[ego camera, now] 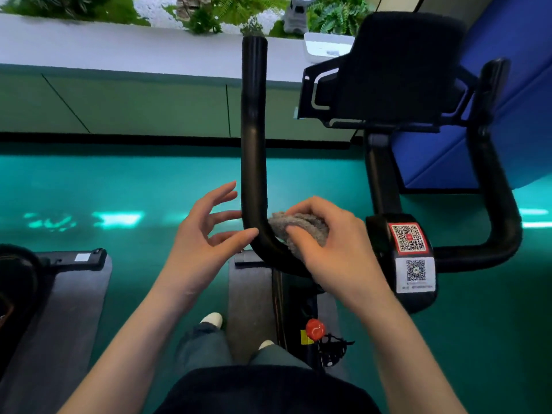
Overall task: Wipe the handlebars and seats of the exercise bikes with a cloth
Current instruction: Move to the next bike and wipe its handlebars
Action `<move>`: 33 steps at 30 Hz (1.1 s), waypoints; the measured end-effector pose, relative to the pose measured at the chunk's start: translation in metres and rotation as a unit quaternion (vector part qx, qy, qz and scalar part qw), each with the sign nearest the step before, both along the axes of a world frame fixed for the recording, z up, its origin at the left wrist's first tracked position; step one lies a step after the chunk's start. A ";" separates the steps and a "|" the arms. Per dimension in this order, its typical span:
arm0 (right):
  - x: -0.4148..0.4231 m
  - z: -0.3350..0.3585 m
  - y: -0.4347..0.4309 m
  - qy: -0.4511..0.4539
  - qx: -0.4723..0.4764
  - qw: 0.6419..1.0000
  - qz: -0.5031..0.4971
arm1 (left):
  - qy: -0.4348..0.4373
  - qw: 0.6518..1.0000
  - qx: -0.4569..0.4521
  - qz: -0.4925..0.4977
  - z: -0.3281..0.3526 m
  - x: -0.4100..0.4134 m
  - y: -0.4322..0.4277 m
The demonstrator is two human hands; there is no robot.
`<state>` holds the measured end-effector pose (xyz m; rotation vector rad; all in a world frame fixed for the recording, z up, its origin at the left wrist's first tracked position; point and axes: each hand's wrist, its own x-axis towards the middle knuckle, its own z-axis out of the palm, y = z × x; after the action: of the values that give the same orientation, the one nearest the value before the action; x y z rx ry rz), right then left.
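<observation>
**Friend:** Where's the cloth just now?

**Me:** It's bunched in my right hand (331,249). My fingers and thumb curl round the grey cloth (298,227) and press it against the inner side of the handlebar (254,138), right at the bend where the left prong turns up toward 12 o'clock.

**Friend:** And your other hand?

**Me:** My left hand (206,234) is at 9 o'clock of that same bend, fingers spread wide and loose, holding nothing. The thumb tip looks to be touching the outer side of the bar. The other fingers stand just off it.

**Friend:** What else is on the bike?

**Me:** At 3 o'clock from the cloth is the black centre block, with a red-framed sticker (407,237) above a white sticker (415,271), both carrying QR codes. Beyond it the right prong (493,174) curves up toward 12 o'clock. At 1 o'clock the black device holder (397,73) stands on its post. At 6 o'clock from my right hand a red knob (315,329) sits on the frame.

**Friend:** And around you?

**Me:** There's green floor (149,186) under everything and a dark mat (74,294) at 8 o'clock. A white ledge (119,46) with ferns behind it runs along 12 o'clock, and a blue pad (507,100) is at 2 o'clock. My white shoe (212,319) pokes out at 6 o'clock.
</observation>
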<state>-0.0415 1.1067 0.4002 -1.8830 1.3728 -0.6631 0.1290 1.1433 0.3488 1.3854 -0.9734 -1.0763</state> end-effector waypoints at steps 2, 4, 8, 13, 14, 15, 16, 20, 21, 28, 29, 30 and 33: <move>-0.005 -0.001 0.014 -0.035 -0.031 0.997 -0.061 | -0.131 0.990 -0.057 -0.014 0.006 0.007 -0.007; -0.005 -0.005 0.027 -0.015 -0.046 0.994 -0.102 | -0.295 0.943 -0.141 -0.065 0.012 0.017 -0.018; 0.001 -0.009 0.047 -0.023 -0.063 0.981 -0.183 | -0.416 0.855 -0.223 -0.216 0.024 0.035 -0.044; -0.016 -0.012 0.051 0.063 -0.157 0.908 -0.384 | -0.427 0.812 -0.253 -0.308 0.026 0.050 -0.064; -0.012 -0.017 0.055 0.073 -0.151 0.905 -0.391 | -0.425 0.807 -0.257 -0.318 0.026 0.052 -0.066; -0.005 -0.022 0.059 0.071 -0.143 0.906 -0.393 | -0.424 0.804 -0.261 -0.326 0.025 0.053 -0.068; 0.004 -0.026 0.064 0.060 -0.135 0.908 -0.393 | -0.421 0.801 -0.266 -0.332 0.024 0.054 -0.070; 0.022 -0.026 0.074 0.022 -0.153 0.902 -0.404 | -0.407 0.793 -0.285 -0.352 0.022 0.057 -0.075; 0.020 -0.023 0.071 0.031 -0.170 0.890 -0.422 | -0.404 0.791 -0.289 -0.357 0.021 0.058 -0.077; 0.062 -0.017 0.060 0.087 -0.157 0.897 -0.405 | -0.380 0.789 -0.307 -0.373 0.016 0.061 -0.082; 0.070 -0.018 0.061 0.082 -0.165 0.903 -0.389 | -0.380 0.787 -0.311 -0.374 0.016 0.061 -0.082; 0.074 -0.018 0.063 0.078 -0.170 0.905 -0.383 | -0.380 0.785 -0.314 -0.376 0.016 0.062 -0.083; 0.077 -0.022 0.068 0.070 -0.184 0.880 -0.433 | -0.377 0.786 -0.312 -0.379 0.016 0.062 -0.082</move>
<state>0.0356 1.1751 0.3778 -1.5230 2.3443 -1.3089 0.1910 1.0609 0.3646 0.8203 -2.3769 -0.5681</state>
